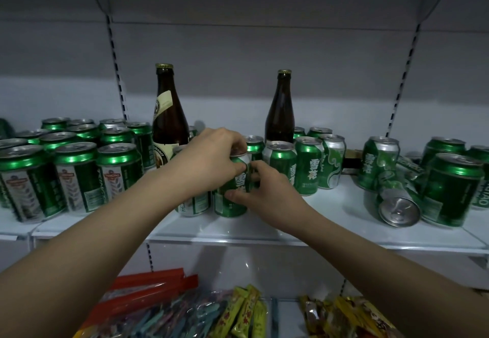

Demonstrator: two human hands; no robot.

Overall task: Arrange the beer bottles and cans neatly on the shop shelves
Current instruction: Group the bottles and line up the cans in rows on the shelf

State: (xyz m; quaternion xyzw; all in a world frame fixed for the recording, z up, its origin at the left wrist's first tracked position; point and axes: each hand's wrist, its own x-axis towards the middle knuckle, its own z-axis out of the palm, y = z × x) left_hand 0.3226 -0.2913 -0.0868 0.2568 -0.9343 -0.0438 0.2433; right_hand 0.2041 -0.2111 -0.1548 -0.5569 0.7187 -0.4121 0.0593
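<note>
Both hands meet on one upright green aluminium beer can point(232, 189) standing near the front edge of the white metal shelf point(330, 221), at the picture's centre. The left hand point(211, 160) has its grip curled over the can's top and upper side; the right hand point(262, 189) grasps its lower side, thumb across the label. At 9 o'clock stands a packed block of green cans point(76, 173). At 12 o'clock rises a tall brown glass bottle point(168, 115). At 3 o'clock a green can lying on its side point(397, 200) rests among loose ones.
</note>
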